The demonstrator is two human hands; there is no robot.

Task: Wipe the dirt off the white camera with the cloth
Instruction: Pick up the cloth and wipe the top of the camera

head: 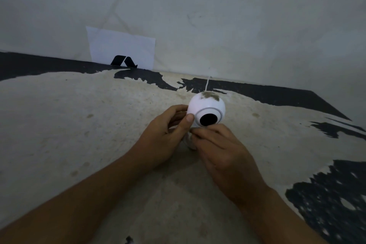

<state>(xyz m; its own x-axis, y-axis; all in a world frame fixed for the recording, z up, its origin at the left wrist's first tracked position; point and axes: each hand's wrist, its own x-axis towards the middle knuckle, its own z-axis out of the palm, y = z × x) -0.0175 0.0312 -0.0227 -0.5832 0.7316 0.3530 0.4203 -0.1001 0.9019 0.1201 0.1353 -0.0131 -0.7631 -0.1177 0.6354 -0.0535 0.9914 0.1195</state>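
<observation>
Both hands grip the white camera [206, 110] near the table's [79, 125] far edge: left hand [164, 134] closed on its side, right hand [221, 154] pinching its base. Brown dirt [210, 95] tops it. Bare tabletop lies all around; a white paper [120, 47] leans on the wall [237, 25] well apart.

No readable text; only a black angular logo [123, 61] on white paper [120, 45].

Worn pale tabletop [79, 125] with black patches, white paper sheet [120, 45] against grey wall [237, 16]

Dim, flat, greyish light; wide-angle bending at edges; soft shadows.
</observation>
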